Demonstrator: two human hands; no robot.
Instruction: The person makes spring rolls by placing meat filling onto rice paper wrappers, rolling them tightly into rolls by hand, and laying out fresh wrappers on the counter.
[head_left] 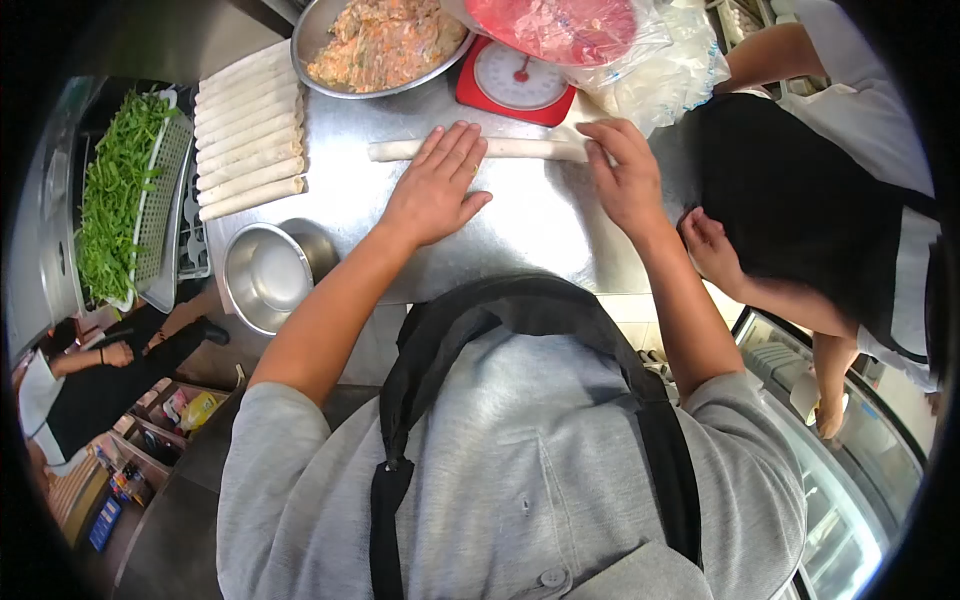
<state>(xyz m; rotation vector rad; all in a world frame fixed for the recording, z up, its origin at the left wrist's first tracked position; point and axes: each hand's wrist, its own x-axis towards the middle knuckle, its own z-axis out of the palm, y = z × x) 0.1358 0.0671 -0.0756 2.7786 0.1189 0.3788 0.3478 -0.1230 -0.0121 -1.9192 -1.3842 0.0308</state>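
A long, thin white wrapped roll [530, 149] lies sideways on the steel table. Flat across its left part rests my left hand [437, 185], fingers stretched out and thumb apart. My right hand [626, 178] is at the roll's right end, its fingers loosely bent and the thumb apart from them. Whether the right thumb presses on the roll I cannot tell. Finished-looking white rolls [250, 130] lie side by side in a stack at the left. Behind the roll stands a red dial scale [515, 80].
A steel bowl [385, 92] of orange-flecked filling stands at the back, beside a red container [555, 25] in plastic. Another steel bowl [268, 275] sits at the table's left front edge. Left is a basket [150, 200] of greens. A co-worker in a black apron [800, 200] stands close right.
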